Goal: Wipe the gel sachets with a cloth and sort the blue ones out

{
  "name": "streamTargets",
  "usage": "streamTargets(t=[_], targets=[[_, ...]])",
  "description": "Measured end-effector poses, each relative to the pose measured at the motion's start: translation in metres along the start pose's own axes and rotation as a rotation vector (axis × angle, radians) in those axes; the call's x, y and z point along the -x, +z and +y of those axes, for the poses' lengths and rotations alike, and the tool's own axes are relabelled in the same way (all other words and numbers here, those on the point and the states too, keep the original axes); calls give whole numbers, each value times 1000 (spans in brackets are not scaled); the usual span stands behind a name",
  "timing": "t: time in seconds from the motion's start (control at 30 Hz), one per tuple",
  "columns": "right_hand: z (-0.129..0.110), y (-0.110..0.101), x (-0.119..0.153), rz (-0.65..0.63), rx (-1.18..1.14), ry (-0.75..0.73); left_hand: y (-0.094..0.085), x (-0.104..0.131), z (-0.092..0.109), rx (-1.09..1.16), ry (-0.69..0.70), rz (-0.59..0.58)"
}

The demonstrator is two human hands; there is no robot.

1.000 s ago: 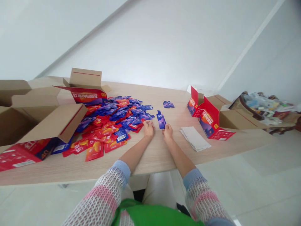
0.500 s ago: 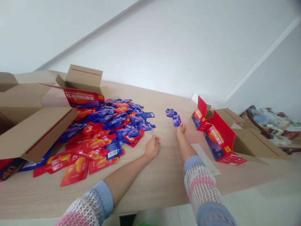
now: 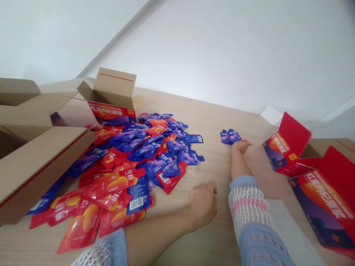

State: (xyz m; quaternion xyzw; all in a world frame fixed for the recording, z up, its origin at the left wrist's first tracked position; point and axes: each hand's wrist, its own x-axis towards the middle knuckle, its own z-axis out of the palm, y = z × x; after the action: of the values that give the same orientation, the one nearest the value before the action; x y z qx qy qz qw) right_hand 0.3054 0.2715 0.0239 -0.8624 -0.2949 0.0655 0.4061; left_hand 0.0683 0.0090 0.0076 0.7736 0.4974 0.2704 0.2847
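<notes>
On the far part of the table, two small blue spouted pouches lie side by side. My right hand is just at their near edge, fingers stretched to the right and nothing visible in them. Nearer to me, my left hand is slightly blurred, its fingers curled closed; I see no pouch in it. To the left of it spreads a heap of blue pouches mixed with red pouches, several of each. One blue pouch sticks out at the heap's right side.
An open red printed carton stands behind the heap. Large brown cardboard boxes fill the left. At right are two open red cartons, with a white sheet on the table beside them. A white wall rises behind.
My right hand has set its blue pouch beside the other and loosened its fingers. My left hand has drawn nearer to me. The whole view has shifted, bringing the right-hand cartons closer.
</notes>
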Motion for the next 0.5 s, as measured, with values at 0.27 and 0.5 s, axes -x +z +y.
streamTargets(t=[0.27,0.5], targets=[[1,27,-32,134,152,144,-9,-3,6,-62,33,-97],[-3,19,-29,139,184,174,-10,-2,9,-87,64,-64]])
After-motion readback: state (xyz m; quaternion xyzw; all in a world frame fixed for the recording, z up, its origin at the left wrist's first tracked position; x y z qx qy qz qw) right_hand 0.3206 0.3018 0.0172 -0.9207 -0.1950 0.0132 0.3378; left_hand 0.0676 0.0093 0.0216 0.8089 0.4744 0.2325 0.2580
